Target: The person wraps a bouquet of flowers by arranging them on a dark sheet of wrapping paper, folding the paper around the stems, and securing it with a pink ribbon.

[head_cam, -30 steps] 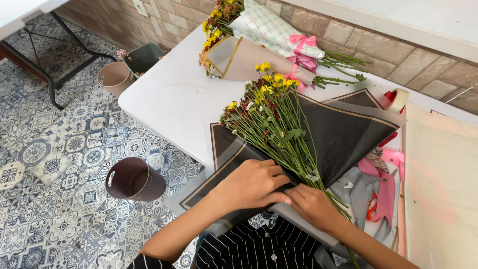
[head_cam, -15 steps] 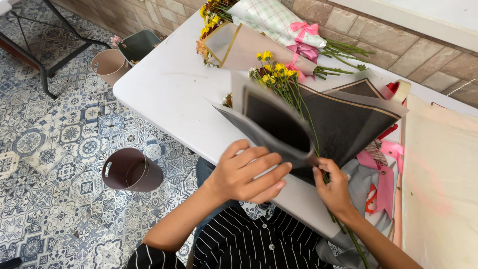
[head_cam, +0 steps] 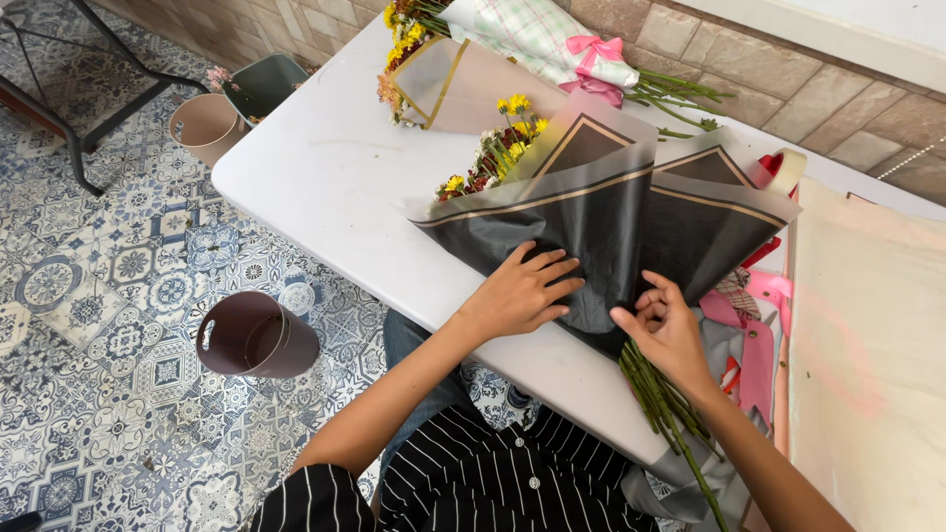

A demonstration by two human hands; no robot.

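Black wrapping paper (head_cam: pixel 631 222) with gold borders is folded over a bunch of yellow flowers (head_cam: pixel 488 158) on the white table (head_cam: pixel 335 177). My left hand (head_cam: pixel 522 291) presses flat on the folded paper near its lower end, fingers spread. Just to its right, my right hand (head_cam: pixel 665 330) pinches the paper where it gathers around the green stems (head_cam: pixel 665 409), which stick out toward me past the table edge.
Two wrapped bouquets (head_cam: pixel 512 44) with a pink ribbon bow lie at the table's far side. A tape roll (head_cam: pixel 783 167), pink ribbons (head_cam: pixel 754 330) and a beige sheet (head_cam: pixel 867 345) sit to the right. Buckets stand on the tiled floor: one brown (head_cam: pixel 256 335), two farther off (head_cam: pixel 207 123).
The left flap of black paper was lifted and folded over the flowers, covering most of them. My left hand now presses it flat, and my right hand shifted to the gathered base.
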